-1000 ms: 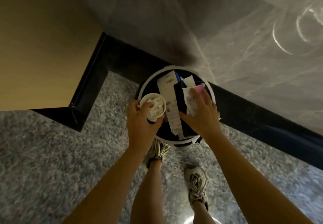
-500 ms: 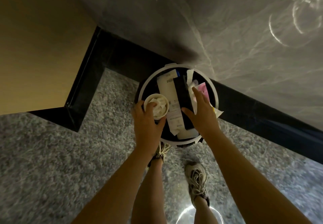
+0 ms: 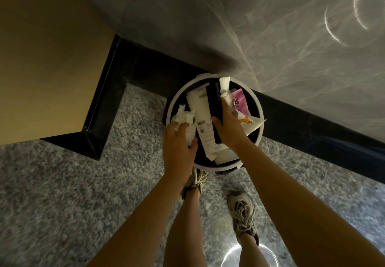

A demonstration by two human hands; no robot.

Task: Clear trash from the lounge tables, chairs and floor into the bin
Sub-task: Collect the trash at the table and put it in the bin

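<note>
Standing over round bin [image 3: 177, 92], white rim, dark inside, set on speckled grey floor [image 3: 62, 183] against black skirting [image 3: 145, 68] and grey marbled wall [image 3: 270, 37]. Both hands are over the bin mouth.

Left hand [image 3: 179, 143] is at the near-left rim, fingers and thumb closed round crumpled white paper [image 3: 183, 117], which pokes out past the fingertips inside the rim. Cannot tell if anything else sits under that wad.

Right hand [image 3: 229, 129] is over the bin centre, thumb on one side and fingers on the other, clamped on black flat item [image 3: 215, 104]. Held in the same bunch or lying against it, cannot tell which: long white receipt [image 3: 203, 116] just left of the black item, white tissue [image 3: 225, 84] at the far end, pink wrapper [image 3: 239, 102] to the right. White sheet with yellow print [image 3: 253, 124] sticks out over the right rim.

Left shoe [image 3: 195, 180] is touching the bin base, right shoe [image 3: 242, 214] further back.
</note>
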